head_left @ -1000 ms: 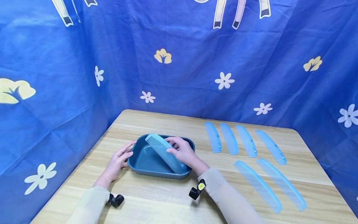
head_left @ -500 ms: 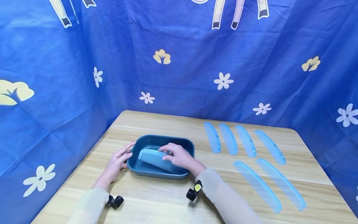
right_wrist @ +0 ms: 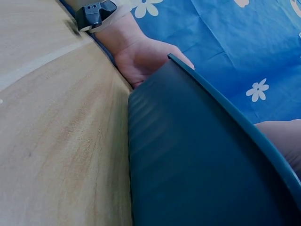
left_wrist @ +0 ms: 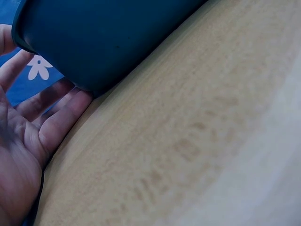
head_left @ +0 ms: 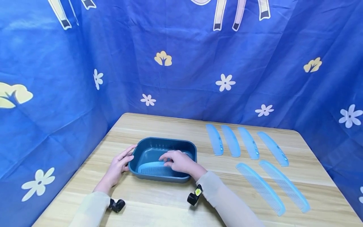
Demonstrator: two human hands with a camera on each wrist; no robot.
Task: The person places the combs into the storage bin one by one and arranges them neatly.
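A dark teal plastic basin [head_left: 163, 178] stands on the wooden table. Inside it, along the near wall, lies a light blue comb [head_left: 154, 169], teeth toward the front. My right hand [head_left: 180, 162] reaches over the basin's right side and pinches the comb's spine between bent fingers and thumb; the right wrist view hides this grip behind the basin wall. At the basin's left end my left hand [head_left: 117, 165] rests its loosely extended fingers against the outer wall. In the left wrist view those fingers [left_wrist: 66, 120] touch the wall low down, near the table.
To the right, several more blue combs lie flat: a back row, including this comb [head_left: 214, 139], and two larger ones nearer the front, such as this comb [head_left: 261, 189]. A blue patterned curtain [head_left: 187, 94] encloses the table [head_left: 147, 205] at the back and sides.
My right hand has lowered the comb into the basin and turned it until it lies along the near wall. My left hand has stayed at the basin's left end.
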